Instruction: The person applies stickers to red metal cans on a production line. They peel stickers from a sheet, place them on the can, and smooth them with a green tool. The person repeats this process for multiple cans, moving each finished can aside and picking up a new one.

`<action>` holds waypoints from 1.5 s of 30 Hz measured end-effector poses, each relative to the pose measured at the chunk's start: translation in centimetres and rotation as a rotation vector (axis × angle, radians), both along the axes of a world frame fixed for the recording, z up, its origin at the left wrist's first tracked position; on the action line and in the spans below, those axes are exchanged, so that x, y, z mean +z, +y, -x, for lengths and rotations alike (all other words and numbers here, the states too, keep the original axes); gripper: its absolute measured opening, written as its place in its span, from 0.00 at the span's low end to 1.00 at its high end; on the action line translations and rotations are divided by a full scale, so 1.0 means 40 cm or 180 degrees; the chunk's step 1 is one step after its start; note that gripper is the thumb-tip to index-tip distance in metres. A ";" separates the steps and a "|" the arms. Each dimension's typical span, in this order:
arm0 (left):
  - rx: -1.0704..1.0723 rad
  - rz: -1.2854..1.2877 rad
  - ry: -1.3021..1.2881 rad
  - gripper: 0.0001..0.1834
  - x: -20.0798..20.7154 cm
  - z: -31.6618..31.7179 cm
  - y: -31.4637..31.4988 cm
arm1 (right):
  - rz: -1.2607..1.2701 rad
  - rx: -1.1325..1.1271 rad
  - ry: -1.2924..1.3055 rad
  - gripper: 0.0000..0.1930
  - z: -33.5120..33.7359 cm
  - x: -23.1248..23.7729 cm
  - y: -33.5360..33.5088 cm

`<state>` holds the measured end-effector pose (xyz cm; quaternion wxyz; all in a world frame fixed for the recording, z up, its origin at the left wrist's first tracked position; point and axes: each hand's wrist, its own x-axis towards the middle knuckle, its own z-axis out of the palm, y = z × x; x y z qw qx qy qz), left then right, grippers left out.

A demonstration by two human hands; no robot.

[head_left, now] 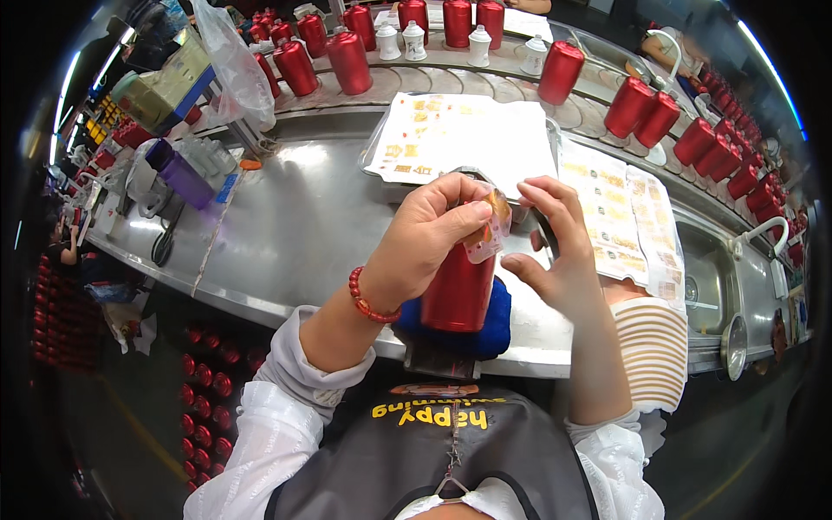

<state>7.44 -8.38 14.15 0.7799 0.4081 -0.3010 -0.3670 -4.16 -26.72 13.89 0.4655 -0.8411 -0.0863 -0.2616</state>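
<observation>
My left hand, with a red bead bracelet at the wrist, pinches a small see-through decal with gold and pink patterning. The decal is held over the upper end of a glossy red bottle. That bottle rests on a blue cloth at the bench's near edge, and its top is hidden behind my left hand and the decal. Just right of the decal, my right hand is open, thumb and fingers spread apart, with nothing visible in its grasp.
A tray with white printed decal sheets lies ahead, with more sheets to its right. Red bottles and small white bottles stand on the conveyor beyond. A sink is at right, a purple bottle at left.
</observation>
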 end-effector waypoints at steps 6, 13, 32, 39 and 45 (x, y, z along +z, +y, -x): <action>0.0141 0.0058 0.0527 0.06 -0.004 0.056 -0.005 | 0.1100 -0.0585 -0.1437 0.23 -0.011 -0.086 0.020; 0.0615 -0.0696 -0.0875 0.05 -0.018 0.066 0.046 | 0.0157 -0.0293 -0.0517 0.05 0.021 -0.011 0.018; 0.1531 -0.2033 -0.4972 0.41 -0.099 0.189 0.104 | 0.1154 -0.0208 -0.0118 0.05 0.079 0.146 -0.020; 0.1821 -0.1324 -0.3691 0.47 -0.252 0.148 0.175 | 0.1277 -0.0148 -0.0075 0.06 0.099 0.162 -0.023; 0.1827 -0.1745 -0.4170 0.52 -0.241 0.151 0.152 | 0.1306 0.0070 0.0037 0.06 0.067 0.159 -0.006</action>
